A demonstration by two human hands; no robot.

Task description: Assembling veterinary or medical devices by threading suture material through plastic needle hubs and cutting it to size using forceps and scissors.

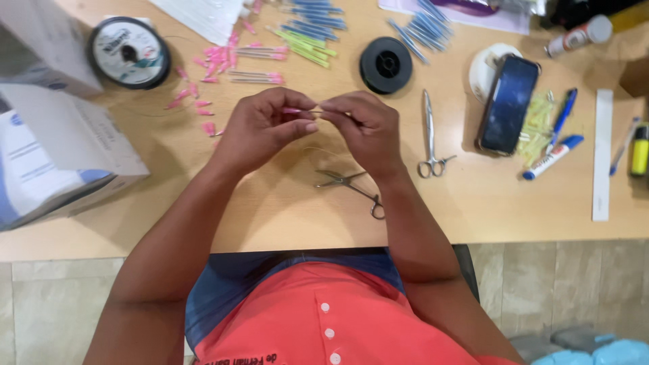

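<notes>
My left hand and my right hand meet above the middle of the wooden table. Between the fingertips of both hands I pinch a small pink-tipped needle piece with a thin metal shaft running toward the right hand. A fine thread loops down below the hands. Small scissors lie open on the table just under my right wrist. A second pair of metal forceps lies to the right of my right hand.
Pink needle caps lie scattered at the back left, blue and green ones behind. A black spool, a wire reel, a phone, pens, a ruler and white boxes stand around.
</notes>
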